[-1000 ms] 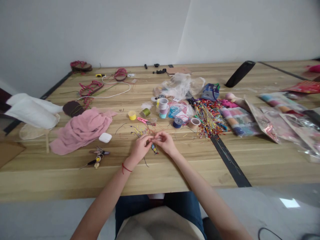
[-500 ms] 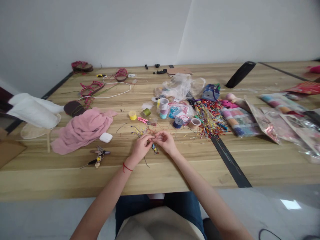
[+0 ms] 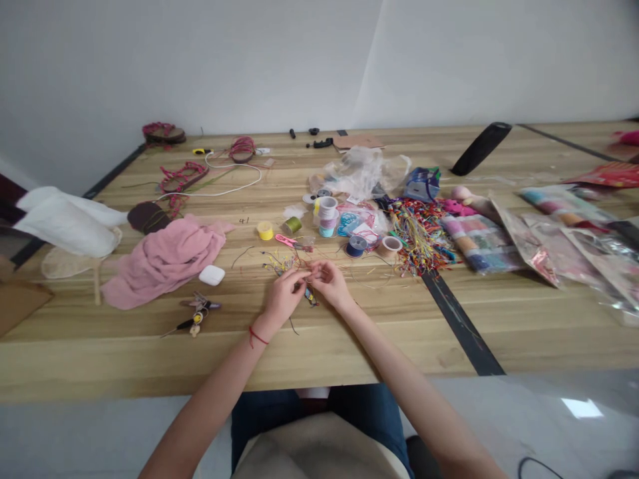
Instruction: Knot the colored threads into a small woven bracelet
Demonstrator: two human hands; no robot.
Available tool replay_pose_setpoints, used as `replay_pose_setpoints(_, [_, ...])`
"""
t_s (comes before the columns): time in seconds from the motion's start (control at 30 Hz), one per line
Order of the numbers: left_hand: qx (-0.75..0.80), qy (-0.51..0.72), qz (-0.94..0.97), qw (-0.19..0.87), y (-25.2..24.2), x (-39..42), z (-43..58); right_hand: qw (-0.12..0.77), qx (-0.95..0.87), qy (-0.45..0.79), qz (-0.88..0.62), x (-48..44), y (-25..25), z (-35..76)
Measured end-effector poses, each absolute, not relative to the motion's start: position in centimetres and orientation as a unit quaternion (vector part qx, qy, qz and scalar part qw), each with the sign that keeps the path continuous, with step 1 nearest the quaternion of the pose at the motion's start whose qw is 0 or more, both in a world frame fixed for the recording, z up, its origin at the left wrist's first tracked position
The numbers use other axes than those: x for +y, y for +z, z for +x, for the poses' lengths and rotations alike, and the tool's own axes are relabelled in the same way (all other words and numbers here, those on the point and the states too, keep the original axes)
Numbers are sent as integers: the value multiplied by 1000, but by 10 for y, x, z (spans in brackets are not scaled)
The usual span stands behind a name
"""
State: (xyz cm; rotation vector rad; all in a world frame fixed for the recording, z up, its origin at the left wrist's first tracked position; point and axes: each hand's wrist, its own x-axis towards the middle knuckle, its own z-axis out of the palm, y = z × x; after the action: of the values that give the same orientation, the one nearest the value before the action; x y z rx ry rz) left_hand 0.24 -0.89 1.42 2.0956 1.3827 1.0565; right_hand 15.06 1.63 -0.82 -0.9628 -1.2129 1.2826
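Note:
My left hand [image 3: 285,293] and my right hand [image 3: 330,285] meet over the table, fingertips pinched close together. Both look closed on thin cord, though the strands between the fingers are too fine to make out well. A small braided cord piece [image 3: 310,297] with blue and dark parts hangs or lies just below the fingertips. Loose yellow and grey threads [image 3: 275,263] spread on the wood behind my left hand. Pink thread snips [image 3: 287,241] lie beyond them, near a yellow spool [image 3: 265,231] and a green spool [image 3: 292,225].
A pink cloth [image 3: 167,263], a white case [image 3: 212,275] and keys [image 3: 197,313] lie to the left. On the right are a navy spool [image 3: 356,246], a heap of colourful cords [image 3: 422,236] and bagged yarn [image 3: 482,243]. A black upright object [image 3: 480,149] stands farther back.
My left hand has shifted slightly right, its fingers pressing nearer the right fingertips. The right hand has barely moved. Things on the table stay put.

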Motion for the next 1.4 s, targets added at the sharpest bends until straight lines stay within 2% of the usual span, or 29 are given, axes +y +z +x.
replay_pose_setpoints(0.43, [494, 362, 771, 176, 8, -10, 1, 528, -515, 544, -400, 11, -8, 149])
replay_pose_setpoints(0.63, [487, 380, 768, 167, 8, -11, 2, 525, -459, 587, -412, 10, -6, 152])
replay_pose_setpoints(1.4, [473, 467, 660, 352, 0, 0, 1, 545, -402, 607, -417, 8, 5, 155])
